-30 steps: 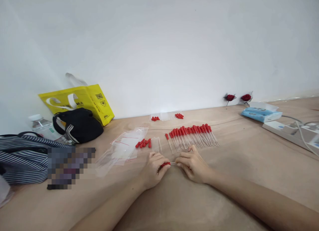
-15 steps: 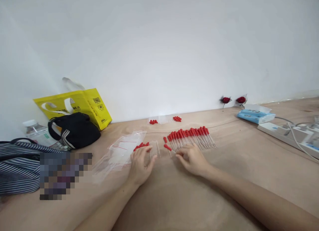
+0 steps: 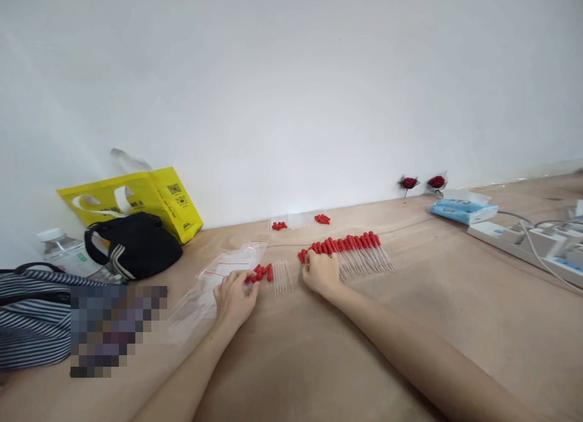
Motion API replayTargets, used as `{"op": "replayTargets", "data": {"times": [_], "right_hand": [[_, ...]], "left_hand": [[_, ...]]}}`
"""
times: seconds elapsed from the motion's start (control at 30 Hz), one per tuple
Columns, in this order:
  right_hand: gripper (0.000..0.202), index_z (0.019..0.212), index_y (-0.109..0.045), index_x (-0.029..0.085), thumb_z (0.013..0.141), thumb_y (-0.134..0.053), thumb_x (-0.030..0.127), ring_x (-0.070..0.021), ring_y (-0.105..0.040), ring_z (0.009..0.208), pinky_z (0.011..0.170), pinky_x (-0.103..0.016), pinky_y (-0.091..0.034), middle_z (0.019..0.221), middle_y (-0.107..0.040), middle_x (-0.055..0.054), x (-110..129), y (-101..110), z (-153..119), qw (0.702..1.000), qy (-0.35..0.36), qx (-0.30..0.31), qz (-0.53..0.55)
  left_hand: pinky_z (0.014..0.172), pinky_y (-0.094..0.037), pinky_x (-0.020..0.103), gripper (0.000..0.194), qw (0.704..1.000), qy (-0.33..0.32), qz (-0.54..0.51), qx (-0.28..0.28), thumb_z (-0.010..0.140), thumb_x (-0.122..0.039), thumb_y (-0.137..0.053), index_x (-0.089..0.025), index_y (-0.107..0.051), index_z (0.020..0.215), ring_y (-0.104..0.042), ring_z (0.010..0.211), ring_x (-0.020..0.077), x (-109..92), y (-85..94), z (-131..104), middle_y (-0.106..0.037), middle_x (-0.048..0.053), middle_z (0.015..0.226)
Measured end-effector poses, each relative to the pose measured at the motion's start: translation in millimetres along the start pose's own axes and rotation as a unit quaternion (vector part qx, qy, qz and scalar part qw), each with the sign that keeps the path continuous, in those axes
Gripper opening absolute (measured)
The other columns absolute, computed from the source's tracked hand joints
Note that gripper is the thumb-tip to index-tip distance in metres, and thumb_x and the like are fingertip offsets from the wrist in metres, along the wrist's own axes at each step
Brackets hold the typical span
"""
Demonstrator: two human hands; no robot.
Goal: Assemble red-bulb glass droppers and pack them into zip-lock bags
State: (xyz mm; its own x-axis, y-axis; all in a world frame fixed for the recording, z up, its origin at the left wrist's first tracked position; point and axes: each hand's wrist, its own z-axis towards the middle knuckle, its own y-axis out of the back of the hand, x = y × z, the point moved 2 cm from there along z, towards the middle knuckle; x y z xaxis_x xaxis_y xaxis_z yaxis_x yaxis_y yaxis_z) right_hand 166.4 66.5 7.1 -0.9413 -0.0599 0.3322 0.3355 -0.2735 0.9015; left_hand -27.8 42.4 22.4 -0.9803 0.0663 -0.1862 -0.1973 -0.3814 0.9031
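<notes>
My left hand (image 3: 234,297) reaches the near-left side of a small pile of loose red rubber bulbs (image 3: 268,272). Its thumb and forefinger are apart, with the fingertips touching the pile. Just right of the pile lie several bare thin clear tubes (image 3: 283,277), side by side. My right hand (image 3: 321,274) is closed at the left end of a row of red-bulbed droppers (image 3: 367,252), fingers curled down; whatever they hold is hidden behind them. Red bulbs show just beyond its fingertips.
Clear zip bags (image 3: 223,270) lie left of the bulbs. More red bulbs (image 3: 323,218) rest on a bag by the wall. Left stand a yellow bag (image 3: 168,197), a black pouch (image 3: 141,243) and a bottle (image 3: 64,249). Right are a tissue pack (image 3: 462,211) and power strip (image 3: 496,238).
My right hand has moved left, over the spot where a single dropper lay at its fingertips. My left hand has drawn back left from the bare tubes to the loose bulbs.
</notes>
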Motion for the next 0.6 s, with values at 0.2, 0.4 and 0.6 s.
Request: {"op": "replayTargets", "data": {"times": [0.2,0.4,0.6], "right_hand": [[0.018,0.085,-0.056,0.015,0.073,-0.045,0.022,-0.0212,-0.058,0.077,0.069,-0.033,-0.021,0.079,-0.065,-0.01,1,0,0,1.0,0.011,-0.003,-0.016],[0.017,0.085,-0.057,0.018,0.075,-0.044,0.024,-0.0201,-0.058,0.077,0.07,-0.033,-0.02,0.078,-0.065,-0.007,-2,2,-2,1.0,0.016,-0.007,-0.006],[0.018,0.083,-0.058,0.018,0.077,-0.042,0.024,-0.018,-0.056,0.081,0.071,-0.032,-0.021,0.087,-0.063,-0.006,3,8,-5,0.999,0.044,-0.028,0.012]], "left_hand": [[0.079,-0.038,0.037,0.019,0.999,-0.032,0.001,-0.005,0.075,-0.023,-0.053,-0.019,-0.06,0.091,-0.052,0.093,0.0248,3,-5.6,3,-0.06,0.006,0.095],[0.083,-0.042,0.03,0.027,0.998,-0.047,-0.044,-0.003,0.073,-0.02,-0.051,-0.013,-0.055,0.099,-0.055,0.093,0.0207,10,-13.7,8,-0.058,0.009,0.099],[0.082,-0.044,0.028,0.03,0.999,-0.019,-0.049,0.009,0.073,-0.013,-0.044,-0.012,-0.055,0.101,-0.058,0.093,0.0199,15,-16.6,13,-0.062,0.009,0.1]]}}
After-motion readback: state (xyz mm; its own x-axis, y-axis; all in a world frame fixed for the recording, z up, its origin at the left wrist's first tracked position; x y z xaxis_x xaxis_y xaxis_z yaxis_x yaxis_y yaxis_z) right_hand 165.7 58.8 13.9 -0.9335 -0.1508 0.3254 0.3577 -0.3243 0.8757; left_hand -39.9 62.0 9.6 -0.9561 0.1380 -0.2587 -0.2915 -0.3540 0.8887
